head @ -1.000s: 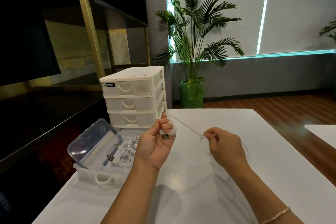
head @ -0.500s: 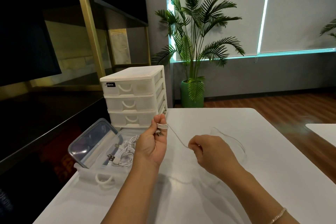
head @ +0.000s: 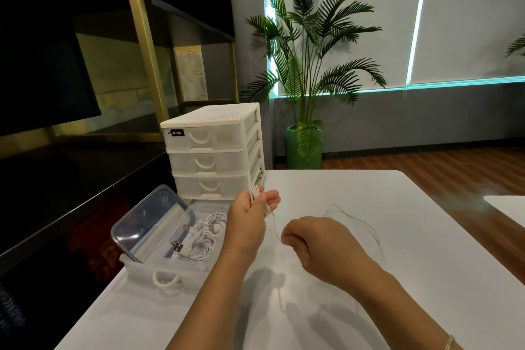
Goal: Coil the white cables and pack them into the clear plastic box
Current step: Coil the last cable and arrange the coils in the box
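Coiling white cable [head: 273,224] | left hand [head: 250,217] wrapped | right hand [head: 315,241] pinching

A white three-drawer organizer [head: 214,150] stands upright at the far left edge of the white worktop [head: 397,264]. Beyond the worktop, a palm plant [head: 312,45] in a green pot [head: 302,150] stands on the wooden floor [head: 426,159] against the grey wall. A gold-framed dark shelf unit [head: 142,37] fills the left side.
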`<move>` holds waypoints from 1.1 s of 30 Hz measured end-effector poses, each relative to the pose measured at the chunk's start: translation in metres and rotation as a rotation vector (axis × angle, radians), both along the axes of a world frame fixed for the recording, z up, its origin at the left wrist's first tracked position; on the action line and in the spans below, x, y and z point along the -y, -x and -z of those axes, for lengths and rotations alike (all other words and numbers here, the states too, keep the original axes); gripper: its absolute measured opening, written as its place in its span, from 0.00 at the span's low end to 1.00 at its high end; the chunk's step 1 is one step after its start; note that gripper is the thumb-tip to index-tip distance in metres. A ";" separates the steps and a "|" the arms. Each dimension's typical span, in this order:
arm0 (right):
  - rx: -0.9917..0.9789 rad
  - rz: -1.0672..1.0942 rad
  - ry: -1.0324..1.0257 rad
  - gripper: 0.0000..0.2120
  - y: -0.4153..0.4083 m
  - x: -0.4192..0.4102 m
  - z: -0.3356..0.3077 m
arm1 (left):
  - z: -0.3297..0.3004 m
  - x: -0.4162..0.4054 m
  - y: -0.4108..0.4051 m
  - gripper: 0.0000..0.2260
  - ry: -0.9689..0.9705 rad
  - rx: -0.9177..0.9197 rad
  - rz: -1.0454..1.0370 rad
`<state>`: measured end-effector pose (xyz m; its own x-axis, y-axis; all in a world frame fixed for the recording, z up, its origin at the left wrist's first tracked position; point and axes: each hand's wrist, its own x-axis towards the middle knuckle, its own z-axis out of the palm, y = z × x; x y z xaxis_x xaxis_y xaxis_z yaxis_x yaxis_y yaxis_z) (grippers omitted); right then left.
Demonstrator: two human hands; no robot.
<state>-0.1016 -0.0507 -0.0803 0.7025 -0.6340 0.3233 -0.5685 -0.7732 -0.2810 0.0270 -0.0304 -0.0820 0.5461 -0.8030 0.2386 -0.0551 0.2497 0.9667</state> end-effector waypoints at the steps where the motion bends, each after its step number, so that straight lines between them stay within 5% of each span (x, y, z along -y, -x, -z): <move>1: -0.004 -0.012 0.000 0.12 -0.001 -0.001 -0.001 | 0.000 0.000 0.000 0.06 -0.016 0.030 0.000; 9: -0.006 -0.076 -0.028 0.11 0.000 -0.007 -0.005 | -0.001 -0.002 0.008 0.07 -0.078 0.098 0.011; 21: -0.120 -0.091 -0.019 0.11 -0.002 -0.006 0.003 | -0.016 -0.005 0.007 0.09 0.093 -0.681 0.227; 33: 0.006 -0.089 0.002 0.12 0.005 -0.008 -0.008 | -0.005 -0.006 0.008 0.12 -0.092 0.053 0.107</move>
